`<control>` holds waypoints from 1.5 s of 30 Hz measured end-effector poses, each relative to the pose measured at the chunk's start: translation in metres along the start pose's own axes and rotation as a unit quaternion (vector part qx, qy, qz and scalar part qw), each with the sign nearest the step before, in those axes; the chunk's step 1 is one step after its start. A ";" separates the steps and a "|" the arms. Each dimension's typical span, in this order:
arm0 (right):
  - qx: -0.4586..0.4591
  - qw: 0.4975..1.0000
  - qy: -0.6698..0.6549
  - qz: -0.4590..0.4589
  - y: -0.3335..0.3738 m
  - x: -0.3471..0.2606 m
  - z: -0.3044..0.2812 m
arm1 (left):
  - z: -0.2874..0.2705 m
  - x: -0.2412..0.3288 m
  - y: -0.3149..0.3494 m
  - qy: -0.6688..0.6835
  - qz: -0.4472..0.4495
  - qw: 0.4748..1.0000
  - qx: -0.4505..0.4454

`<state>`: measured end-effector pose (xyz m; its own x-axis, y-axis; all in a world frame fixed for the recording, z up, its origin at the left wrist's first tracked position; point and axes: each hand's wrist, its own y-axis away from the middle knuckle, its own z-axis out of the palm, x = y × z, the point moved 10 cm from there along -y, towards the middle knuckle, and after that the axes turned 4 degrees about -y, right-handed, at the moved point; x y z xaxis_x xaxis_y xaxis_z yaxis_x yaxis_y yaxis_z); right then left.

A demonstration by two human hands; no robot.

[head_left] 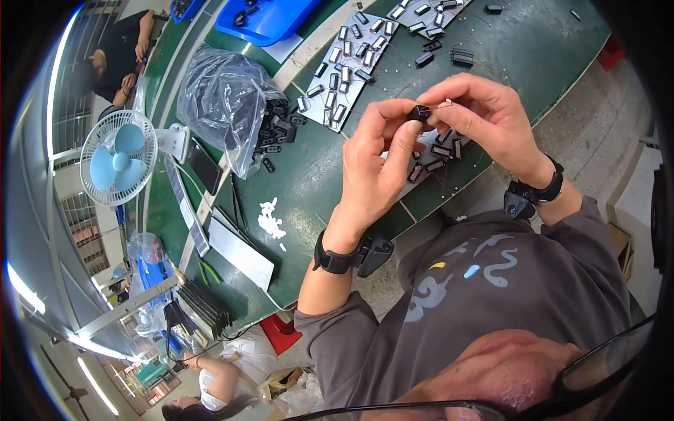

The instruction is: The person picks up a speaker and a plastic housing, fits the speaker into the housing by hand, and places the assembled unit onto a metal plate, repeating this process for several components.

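Note:
Above the near edge of the green bench, my left hand point(379, 158) pinches a small black housing point(419, 113) between thumb and fingers. My right hand point(488, 119) is closed right beside it, thumb and forefinger pinching a thin wire point(442, 105) with a small pale tip. The wire appears to run to the black housing. Beneath my hands lie several small black rectangular parts point(441, 149) with pale faces, on a light plate partly hidden by my hands. More such parts point(344, 74) with thin wires rest on a silvery plate farther off.
A clear plastic bag point(225, 98) spills black housings point(277, 130) onto the bench point(316, 175). Small white pieces point(269, 219) lie in a heap near a flat metal bar point(240, 252). A blue tray point(263, 24), a fan point(119, 158) and green-handled pliers point(209, 272) are around. Other people sit nearby.

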<state>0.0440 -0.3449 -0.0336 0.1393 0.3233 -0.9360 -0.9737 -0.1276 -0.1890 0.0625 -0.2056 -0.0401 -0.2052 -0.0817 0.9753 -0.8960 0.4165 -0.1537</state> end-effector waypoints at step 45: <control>0.002 0.996 -0.047 0.077 0.018 0.033 -0.013 | 0.016 0.044 0.009 -0.364 0.219 0.905 0.014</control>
<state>0.0335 -0.3489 -0.0716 -0.0298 0.3861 -0.9220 -0.9828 -0.1797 -0.0435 0.0389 -0.2196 -0.0013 -0.7394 -0.4940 0.4575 -0.6732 0.5311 -0.5146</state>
